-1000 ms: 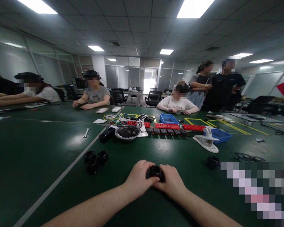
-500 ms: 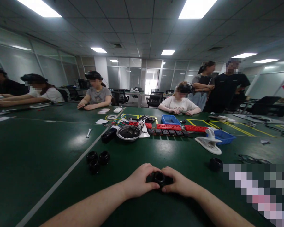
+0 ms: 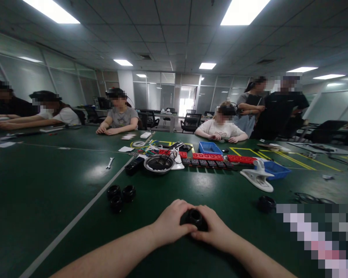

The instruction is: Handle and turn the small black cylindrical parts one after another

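Between my two hands is a black, round, ring-like part (image 3: 195, 217) with a dark hole in its top, held low over the green table (image 3: 162, 193). My left hand (image 3: 174, 221) curls around its left side, thumb in front and fingers behind. From the right, my right hand (image 3: 213, 227) closes on the same part, its thumb meeting the left thumb at the front. Three similar black parts (image 3: 116, 203) sit in a cluster to the left. Another black part (image 3: 266, 204) lies off to the right.
Ahead lie a round metal-rimmed dish (image 3: 159, 164), a red power strip (image 3: 208, 156), a blue tray (image 3: 210, 147) and a white clamp-like stand (image 3: 258, 177). A wrench (image 3: 110, 163) rests to the left. Several people sit or stand beyond the table. The lower right is pixelated.
My right hand has shifted slightly left and its fingers have wrapped closer around the black part. The whole view has moved slightly; my left hand keeps its hold.
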`<state>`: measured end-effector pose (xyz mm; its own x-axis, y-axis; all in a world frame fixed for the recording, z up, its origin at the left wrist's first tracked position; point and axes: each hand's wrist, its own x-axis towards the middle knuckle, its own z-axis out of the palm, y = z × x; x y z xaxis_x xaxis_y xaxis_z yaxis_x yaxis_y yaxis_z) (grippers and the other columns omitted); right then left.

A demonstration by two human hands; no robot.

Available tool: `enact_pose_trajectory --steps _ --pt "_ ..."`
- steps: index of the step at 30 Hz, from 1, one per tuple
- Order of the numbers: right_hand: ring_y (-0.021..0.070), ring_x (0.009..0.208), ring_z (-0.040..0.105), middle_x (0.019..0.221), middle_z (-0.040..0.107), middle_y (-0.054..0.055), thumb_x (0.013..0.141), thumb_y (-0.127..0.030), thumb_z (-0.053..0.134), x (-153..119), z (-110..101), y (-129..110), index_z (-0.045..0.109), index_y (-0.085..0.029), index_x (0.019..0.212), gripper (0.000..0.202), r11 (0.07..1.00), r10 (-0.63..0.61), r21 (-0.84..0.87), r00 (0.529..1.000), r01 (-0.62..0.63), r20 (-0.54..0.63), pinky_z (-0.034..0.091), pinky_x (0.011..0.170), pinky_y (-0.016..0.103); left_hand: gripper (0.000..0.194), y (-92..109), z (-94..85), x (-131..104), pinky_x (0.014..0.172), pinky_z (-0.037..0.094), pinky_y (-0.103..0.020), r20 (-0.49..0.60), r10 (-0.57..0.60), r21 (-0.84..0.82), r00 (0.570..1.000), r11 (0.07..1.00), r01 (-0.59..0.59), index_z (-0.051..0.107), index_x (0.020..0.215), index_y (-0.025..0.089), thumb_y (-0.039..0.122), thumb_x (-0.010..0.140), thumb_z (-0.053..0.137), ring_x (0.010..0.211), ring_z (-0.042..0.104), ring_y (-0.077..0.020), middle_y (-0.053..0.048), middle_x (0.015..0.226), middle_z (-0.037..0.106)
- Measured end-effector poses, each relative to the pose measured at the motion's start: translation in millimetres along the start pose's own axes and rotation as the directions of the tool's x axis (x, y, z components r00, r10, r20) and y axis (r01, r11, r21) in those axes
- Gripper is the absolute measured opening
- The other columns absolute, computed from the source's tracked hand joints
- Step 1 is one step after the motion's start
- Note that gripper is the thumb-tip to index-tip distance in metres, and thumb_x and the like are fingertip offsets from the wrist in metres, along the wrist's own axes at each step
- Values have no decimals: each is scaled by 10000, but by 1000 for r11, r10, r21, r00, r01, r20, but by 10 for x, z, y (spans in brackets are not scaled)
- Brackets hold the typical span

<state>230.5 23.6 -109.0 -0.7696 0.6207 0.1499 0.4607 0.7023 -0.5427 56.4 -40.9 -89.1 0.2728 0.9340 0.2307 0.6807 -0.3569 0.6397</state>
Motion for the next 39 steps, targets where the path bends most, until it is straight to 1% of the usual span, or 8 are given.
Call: enact_pose_trajectory --steps 6,13,16,19,24,31,34,39 --pt "206 847 475 895 551 29 650 -302 671 3 -159 50 577 -170 932 325 980 -66 198 985 33 162 371 765 315 412 -38 -60 -4 836 379 -306 56 88 -48 995 995 -86 535 1065 232 296 688 689 968 470 -209 -29 1031 529" --pt "187 829 478 860 537 10 622 -244 693 23 -195 45 587 -175 891 297 978 -23 210 978 -21 205 372 733 284 372 -36 -22 7 762 394 -273 39 -10 -54 999 998 12 583 1000 230 318 663 713 882 504 -186 -11 921 551" --pt "174 760 481 806 517 -3 560 -288 731 24 -124 45 558 -168 814 329 987 76 125 984 -96 160 366 646 254 360 16 -1 1 689 391 -257 30 -73 1 997 997 73 597 947 221 348 634 724 819 507 -181 -3 866 541" --pt "169 689 470 749 518 2 534 -311 723 21 -10 -26 506 -166 732 327 984 169 -66 985 -167 31 336 586 251 364 59 41 -9 656 379 -256 -24 -151 28 988 988 151 598 893 206 374 601 737 794 504 -186 0 839 543" --pt "216 729 484 754 567 51 607 -353 667 7 87 -160 526 -159 737 273 941 179 -272 979 -200 -100 332 660 319 365 32 93 -2 629 373 -252 -81 -214 -21 973 977 213 593 884 202 365 592 738 753 502 -178 8 821 544" --pt "220 877 484 933 552 29 586 -307 724 -12 -112 -41 561 -196 980 440 996 1 91 992 -12 125 363 768 321 353 -65 8 12 698 393 -253 32 -34 -93 999 995 37 595 952 210 355 651 711 853 503 -186 -6 905 536" --pt "210 865 488 894 551 20 606 -252 713 -7 -204 6 595 -174 898 325 980 -15 195 978 -27 210 370 762 305 376 -59 -9 3 724 396 -253 34 17 -109 999 994 -13 584 1001 223 310 659 714 902 494 -191 -11 948 535" --pt "188 780 487 805 521 4 542 -248 752 -6 -158 29 583 -148 786 313 977 98 168 978 -130 183 371 662 265 386 -12 15 -19 685 392 -249 37 -14 -40 999 999 16 593 991 224 328 642 722 804 501 -175 3 852 519"
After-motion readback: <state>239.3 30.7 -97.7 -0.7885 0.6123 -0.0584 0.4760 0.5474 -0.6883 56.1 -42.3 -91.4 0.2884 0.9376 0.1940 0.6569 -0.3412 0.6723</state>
